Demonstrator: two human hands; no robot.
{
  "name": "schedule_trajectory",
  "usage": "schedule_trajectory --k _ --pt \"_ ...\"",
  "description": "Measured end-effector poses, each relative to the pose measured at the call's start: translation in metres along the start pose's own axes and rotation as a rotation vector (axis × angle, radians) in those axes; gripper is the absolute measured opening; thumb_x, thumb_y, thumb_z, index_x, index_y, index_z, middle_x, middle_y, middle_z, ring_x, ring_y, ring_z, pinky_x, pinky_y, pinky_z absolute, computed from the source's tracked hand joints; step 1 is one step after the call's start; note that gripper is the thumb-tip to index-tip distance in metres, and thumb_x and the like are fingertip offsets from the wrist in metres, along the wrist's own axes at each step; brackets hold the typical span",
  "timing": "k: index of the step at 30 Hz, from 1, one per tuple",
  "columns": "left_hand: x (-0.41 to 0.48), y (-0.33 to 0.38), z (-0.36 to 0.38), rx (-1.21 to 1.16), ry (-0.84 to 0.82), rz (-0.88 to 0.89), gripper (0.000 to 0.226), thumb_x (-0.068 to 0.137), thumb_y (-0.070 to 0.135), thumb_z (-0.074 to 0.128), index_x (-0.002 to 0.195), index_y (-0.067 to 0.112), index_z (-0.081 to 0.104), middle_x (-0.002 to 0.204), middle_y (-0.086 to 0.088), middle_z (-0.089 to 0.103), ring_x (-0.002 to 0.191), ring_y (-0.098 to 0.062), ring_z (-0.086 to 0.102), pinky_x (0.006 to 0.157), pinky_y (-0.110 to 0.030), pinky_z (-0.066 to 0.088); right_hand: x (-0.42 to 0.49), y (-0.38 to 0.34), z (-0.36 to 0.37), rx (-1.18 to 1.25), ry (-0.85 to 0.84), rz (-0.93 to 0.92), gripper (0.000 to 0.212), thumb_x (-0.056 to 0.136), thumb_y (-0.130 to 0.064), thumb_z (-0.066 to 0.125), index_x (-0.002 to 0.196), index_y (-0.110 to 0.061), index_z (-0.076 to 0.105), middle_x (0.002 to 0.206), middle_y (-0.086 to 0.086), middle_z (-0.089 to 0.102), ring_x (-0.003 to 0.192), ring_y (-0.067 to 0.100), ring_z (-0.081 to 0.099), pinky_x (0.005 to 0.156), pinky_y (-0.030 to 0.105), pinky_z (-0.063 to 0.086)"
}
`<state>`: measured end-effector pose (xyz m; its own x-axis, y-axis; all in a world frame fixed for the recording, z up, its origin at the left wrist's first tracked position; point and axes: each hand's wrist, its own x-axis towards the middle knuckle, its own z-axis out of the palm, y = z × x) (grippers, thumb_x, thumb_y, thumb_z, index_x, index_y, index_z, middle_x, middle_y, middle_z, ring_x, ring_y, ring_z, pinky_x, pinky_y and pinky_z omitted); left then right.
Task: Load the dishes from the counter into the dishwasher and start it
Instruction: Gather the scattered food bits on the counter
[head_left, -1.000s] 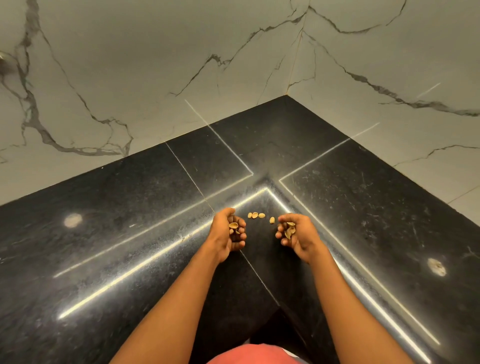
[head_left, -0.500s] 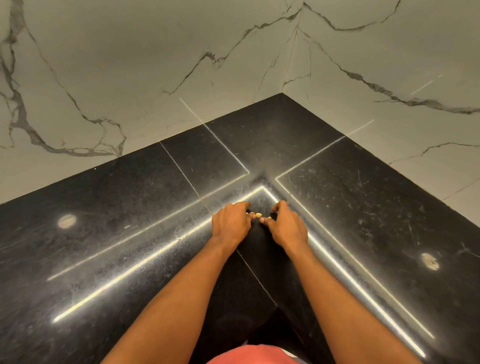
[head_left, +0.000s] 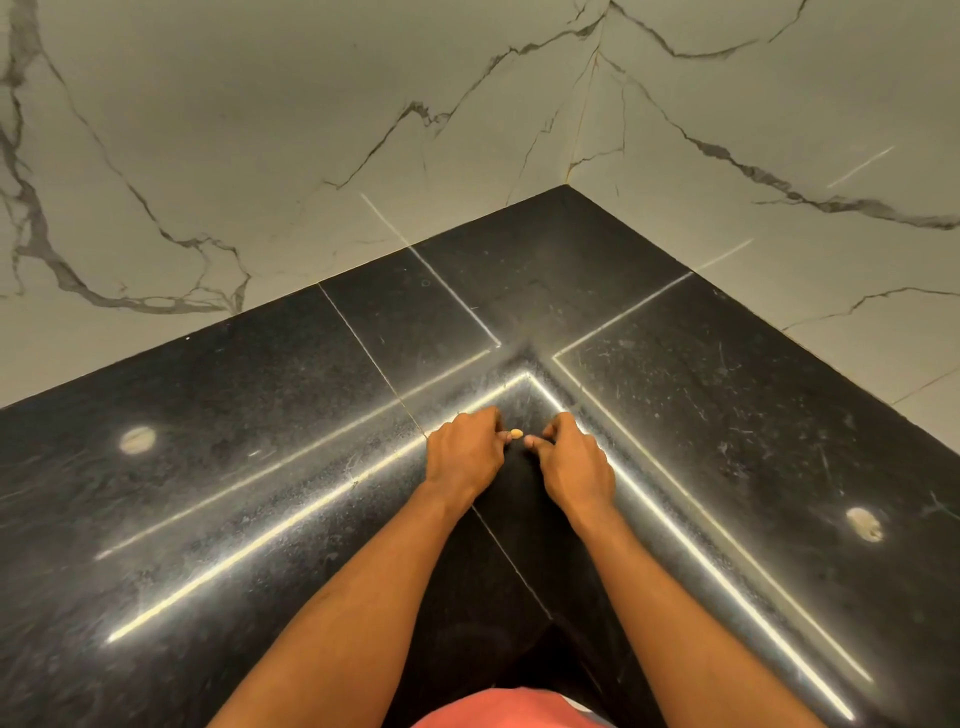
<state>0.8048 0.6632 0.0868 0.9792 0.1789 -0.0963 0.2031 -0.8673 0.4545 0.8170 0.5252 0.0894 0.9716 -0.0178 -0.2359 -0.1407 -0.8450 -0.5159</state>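
Both hands are resting knuckles-up on the black counter (head_left: 260, 467), in the corner where the two marble walls (head_left: 260, 156) are meeting. A small tan nutshell (head_left: 516, 433) is lying on the stone in the narrow gap between them. The left hand (head_left: 465, 457) is sitting nearer, its fingertips seeming to touch the shell, while the right hand (head_left: 571, 462) is waiting just beside it on the other side. The shell's long axis seems to be running across the gap from one hand to the other, so either hand would be closing on an end, not a flank. Both sets of fingers are curling under the palms, and what they are enclosing is hidden, so I cannot tell whether either hand is grasping anything. No dish and no dishwasher are showing here, so I judge the loading is yet to begin.
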Motion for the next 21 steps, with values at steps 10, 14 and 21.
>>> schedule_trajectory --k 10,14,21 --pt "-0.011 -0.009 -0.003 -1.388 -0.130 -0.582 0.029 0.090 0.020 0.042 0.061 0.017 0.040 0.049 0.004 0.029 0.037 -0.008 0.022 0.035 -0.019 0.019 -0.011 0.008 -0.005 -0.167 -0.073 -0.091 0.024 0.100 -0.039 0.047 0.115 -0.020 0.044 0.106 0.008 0.064 0.096 0.030 0.060 0.079 0.044 0.048" --pt "-0.009 -0.010 -0.001 -1.373 -0.109 -0.585 0.036 0.091 0.025 0.044 0.056 0.016 0.041 0.050 0.001 0.035 0.039 -0.011 0.030 0.039 -0.022 0.024 -0.008 0.002 -0.008 -0.209 -0.109 -0.083 0.018 0.100 -0.035 0.049 0.105 -0.018 0.049 0.105 0.007 0.064 0.095 0.028 0.059 0.082 0.045 0.049" --pt "-0.013 -0.002 -0.004 -1.237 -0.058 -0.587 0.044 0.099 0.025 0.047 0.057 0.013 0.045 0.049 -0.001 0.041 0.040 -0.013 0.038 0.041 -0.024 0.033 -0.014 -0.005 -0.004 -0.448 -0.045 -0.184 0.025 0.104 -0.029 0.041 0.115 -0.008 0.047 0.111 0.012 0.066 0.100 0.032 0.064 0.069 0.037 0.041"
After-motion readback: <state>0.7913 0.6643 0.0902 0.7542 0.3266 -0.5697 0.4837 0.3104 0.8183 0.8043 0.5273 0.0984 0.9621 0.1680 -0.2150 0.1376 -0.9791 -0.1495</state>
